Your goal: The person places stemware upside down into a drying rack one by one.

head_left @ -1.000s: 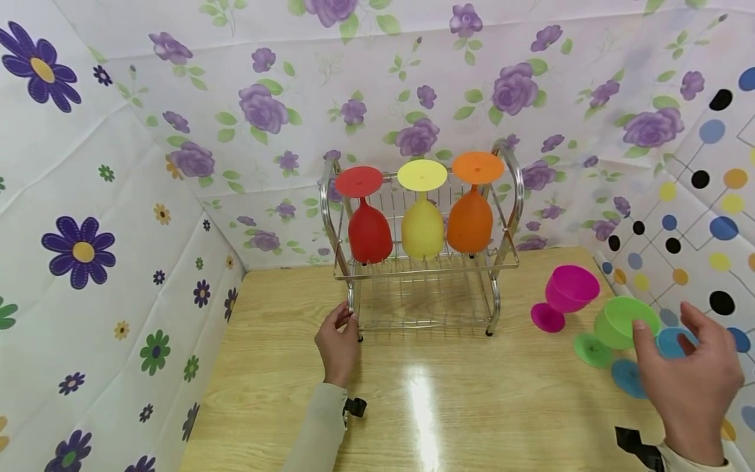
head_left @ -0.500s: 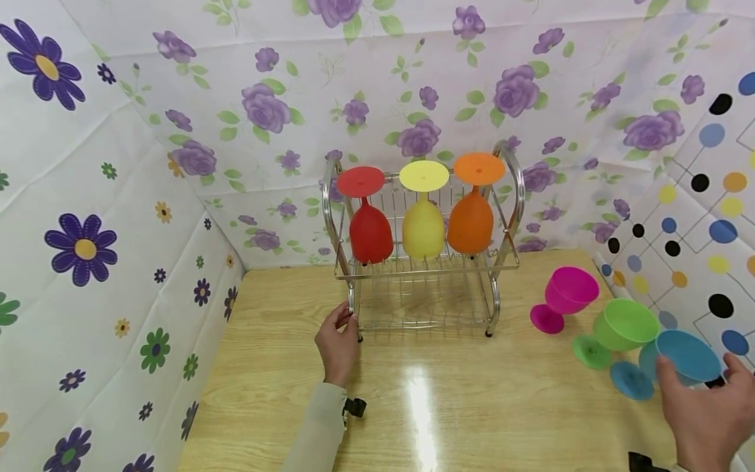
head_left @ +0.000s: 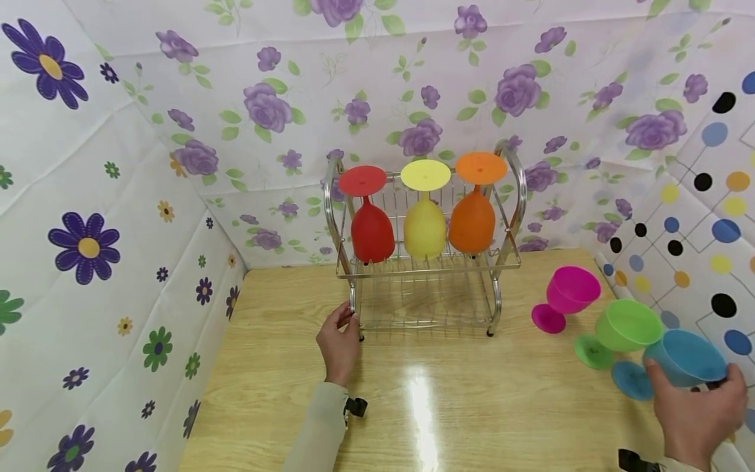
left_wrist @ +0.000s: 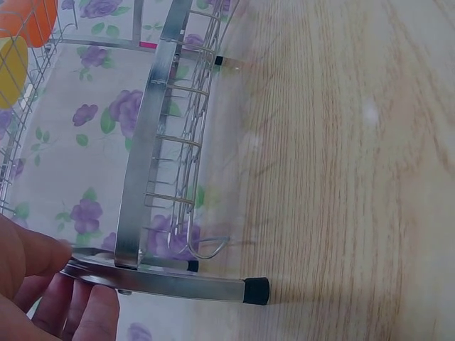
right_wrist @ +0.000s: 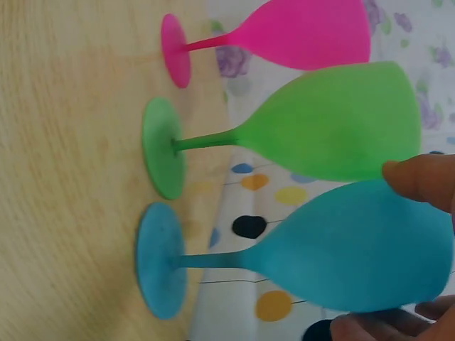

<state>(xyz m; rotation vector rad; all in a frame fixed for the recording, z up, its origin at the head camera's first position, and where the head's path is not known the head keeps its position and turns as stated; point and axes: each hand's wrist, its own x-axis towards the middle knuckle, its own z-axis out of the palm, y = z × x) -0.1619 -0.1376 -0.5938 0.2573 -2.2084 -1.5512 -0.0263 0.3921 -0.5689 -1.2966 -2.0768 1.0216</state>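
Right hand (head_left: 698, 410): closed in as I watched, thumb and fingers round the blue goblet (head_left: 684, 359).
Tabletop (head_left: 507, 393): blue goblet stood four o'clock from the green goblet (head_left: 628, 328).
Left hand (head_left: 338, 344): pinched the wire rack (head_left: 428, 271) at seven o'clock.

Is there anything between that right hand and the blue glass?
Nothing visible: the right hand has its grip around the bowl of the blue glass, thumb on one side, fingers on the other. The green glass stands close beside it, on the thumb side, but not between them.
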